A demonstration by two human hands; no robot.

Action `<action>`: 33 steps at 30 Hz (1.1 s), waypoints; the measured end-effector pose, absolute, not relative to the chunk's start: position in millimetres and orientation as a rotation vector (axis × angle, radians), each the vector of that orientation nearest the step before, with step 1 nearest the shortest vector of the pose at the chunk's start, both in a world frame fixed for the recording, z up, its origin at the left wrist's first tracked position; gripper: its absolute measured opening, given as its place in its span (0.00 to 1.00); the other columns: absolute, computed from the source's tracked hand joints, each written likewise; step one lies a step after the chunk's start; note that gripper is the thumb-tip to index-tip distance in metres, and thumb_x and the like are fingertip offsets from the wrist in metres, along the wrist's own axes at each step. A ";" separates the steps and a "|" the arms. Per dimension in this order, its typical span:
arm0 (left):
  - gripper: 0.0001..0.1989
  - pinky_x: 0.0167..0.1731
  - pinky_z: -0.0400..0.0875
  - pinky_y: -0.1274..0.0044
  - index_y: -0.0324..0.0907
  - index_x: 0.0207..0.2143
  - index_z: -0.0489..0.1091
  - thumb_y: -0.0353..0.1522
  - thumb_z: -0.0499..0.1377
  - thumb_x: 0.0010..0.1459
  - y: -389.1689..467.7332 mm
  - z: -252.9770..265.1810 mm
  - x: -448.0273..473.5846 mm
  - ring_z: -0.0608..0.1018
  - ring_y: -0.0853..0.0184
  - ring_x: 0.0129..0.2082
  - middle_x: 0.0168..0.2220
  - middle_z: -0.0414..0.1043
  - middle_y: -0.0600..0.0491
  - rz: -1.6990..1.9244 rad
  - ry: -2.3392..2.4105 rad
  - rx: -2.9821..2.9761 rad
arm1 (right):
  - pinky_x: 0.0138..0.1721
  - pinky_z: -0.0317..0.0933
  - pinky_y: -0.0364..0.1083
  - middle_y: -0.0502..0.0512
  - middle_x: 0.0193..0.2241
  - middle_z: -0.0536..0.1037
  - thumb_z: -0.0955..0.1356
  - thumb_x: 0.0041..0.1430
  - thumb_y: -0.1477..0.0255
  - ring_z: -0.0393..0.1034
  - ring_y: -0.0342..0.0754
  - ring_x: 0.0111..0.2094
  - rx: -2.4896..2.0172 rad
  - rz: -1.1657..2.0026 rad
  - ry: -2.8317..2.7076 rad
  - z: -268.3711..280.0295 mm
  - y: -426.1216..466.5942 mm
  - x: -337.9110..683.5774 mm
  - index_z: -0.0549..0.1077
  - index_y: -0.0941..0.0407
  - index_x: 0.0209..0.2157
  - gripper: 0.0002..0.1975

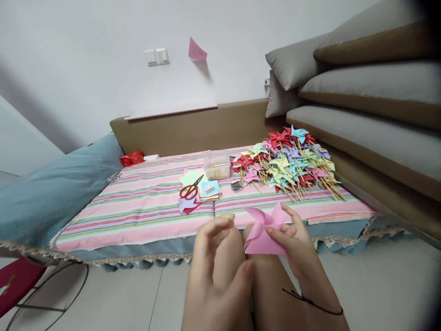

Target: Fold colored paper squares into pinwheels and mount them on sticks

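My right hand [289,234] pinches a pink paper pinwheel [265,236] above my knees, its thumb on the folded centre. No stick shows on this pinwheel. To its left, my left hand [220,271] is raised with thumb and fingers apart and nothing between them. Beyond the hands, on the striped cloth [138,202], lie red-handled scissors [189,191], a stack of coloured paper [211,195] and a purple folded paper piece [187,205]. A clear plastic box [217,166] holding thin sticks stands behind the stack.
Many finished pinwheels on sticks [289,165] are heaped at the right. A small clear packet [236,185] lies beside the box. Stacked grey cushions [372,87] rise at the right. A red plastic bag [132,158] sits at the back left, and a red stool [20,280] stands lower left.
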State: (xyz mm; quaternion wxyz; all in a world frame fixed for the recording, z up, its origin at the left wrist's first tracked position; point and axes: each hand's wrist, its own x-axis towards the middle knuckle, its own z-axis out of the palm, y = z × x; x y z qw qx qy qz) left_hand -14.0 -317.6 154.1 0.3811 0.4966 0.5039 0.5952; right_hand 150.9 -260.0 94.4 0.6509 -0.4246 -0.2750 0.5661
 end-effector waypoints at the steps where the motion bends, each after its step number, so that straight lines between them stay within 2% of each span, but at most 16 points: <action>1: 0.27 0.49 0.67 0.68 0.47 0.46 0.67 0.32 0.69 0.42 -306.8 148.8 -8.2 0.73 0.57 0.48 0.49 0.70 0.47 1.449 1.309 1.266 | 0.26 0.67 0.43 0.50 0.22 0.79 0.80 0.31 0.68 0.74 0.47 0.22 -0.978 1.305 -0.656 95.5 -260.4 151.8 0.55 0.55 0.58 0.52; 4: 0.31 0.47 0.68 0.69 0.44 0.47 0.60 0.32 0.70 0.40 -279.6 126.0 7.0 0.75 0.61 0.42 0.42 0.71 0.48 1.285 1.333 1.252 | 0.26 0.66 0.43 0.49 0.21 0.79 0.80 0.29 0.67 0.73 0.47 0.22 -1.017 1.389 -0.739 95.2 -259.1 153.1 0.54 0.54 0.58 0.54; 7: 0.31 0.34 0.70 0.74 0.44 0.46 0.55 0.35 0.68 0.44 -264.6 105.3 15.4 0.74 0.67 0.30 0.29 0.70 0.56 1.219 1.285 1.194 | 0.28 0.67 0.43 0.48 0.22 0.79 0.80 0.30 0.67 0.74 0.48 0.24 -1.016 1.460 -0.791 90.5 -255.5 152.4 0.53 0.53 0.57 0.53; 10: 0.28 0.26 0.65 0.80 0.44 0.46 0.54 0.35 0.65 0.47 -257.9 96.1 17.0 0.69 0.72 0.22 0.22 0.65 0.62 1.220 1.281 1.096 | 0.29 0.67 0.44 0.49 0.24 0.80 0.80 0.30 0.64 0.75 0.49 0.25 -1.014 1.496 -0.800 84.7 -250.8 150.9 0.54 0.52 0.57 0.52; 15: 0.31 0.23 0.61 0.83 0.44 0.48 0.55 0.34 0.67 0.44 -247.9 95.0 13.3 0.67 0.75 0.18 0.19 0.64 0.64 1.241 1.304 0.988 | 0.28 0.65 0.42 0.50 0.24 0.80 0.79 0.32 0.66 0.75 0.48 0.26 -1.049 1.538 -0.816 79.8 -242.6 150.1 0.53 0.52 0.57 0.51; 21: 0.39 0.23 0.62 0.83 0.46 0.54 0.53 0.33 0.68 0.41 -239.1 91.1 4.9 0.68 0.74 0.18 0.17 0.64 0.65 1.141 1.247 0.994 | 0.29 0.66 0.46 0.49 0.24 0.80 0.79 0.33 0.66 0.75 0.49 0.25 -1.102 1.531 -0.795 72.8 -236.9 147.9 0.56 0.52 0.56 0.48; 26: 0.34 0.20 0.54 0.85 0.46 0.50 0.55 0.31 0.67 0.42 -233.3 80.7 1.3 0.60 0.77 0.15 0.14 0.55 0.68 1.099 1.256 0.994 | 0.28 0.66 0.45 0.50 0.25 0.80 0.78 0.36 0.67 0.75 0.49 0.26 -1.125 1.543 -0.834 63.0 -231.3 146.6 0.57 0.52 0.55 0.44; 28: 0.32 0.19 0.52 0.85 0.46 0.48 0.55 0.30 0.67 0.42 -230.7 75.8 0.1 0.57 0.79 0.14 0.13 0.52 0.70 1.134 1.266 0.947 | 0.32 0.67 0.46 0.51 0.28 0.81 0.78 0.38 0.67 0.76 0.50 0.30 -1.099 1.520 -0.852 62.5 -229.0 150.9 0.56 0.52 0.56 0.44; 30: 0.31 0.20 0.52 0.85 0.46 0.45 0.55 0.30 0.67 0.41 -228.3 72.8 -1.1 0.56 0.80 0.13 0.12 0.52 0.71 1.220 1.291 0.859 | 0.41 0.67 0.49 0.54 0.35 0.81 0.77 0.41 0.68 0.76 0.51 0.37 -1.068 1.400 -0.867 65.3 -228.0 158.8 0.56 0.50 0.57 0.43; 33: 0.30 0.20 0.52 0.86 0.45 0.42 0.56 0.30 0.68 0.39 -225.8 73.8 -1.0 0.56 0.80 0.12 0.11 0.54 0.71 1.390 1.324 0.689 | 0.52 0.61 0.52 0.56 0.47 0.77 0.75 0.47 0.66 0.71 0.52 0.49 -1.037 1.163 -0.882 72.4 -230.6 171.6 0.60 0.47 0.57 0.36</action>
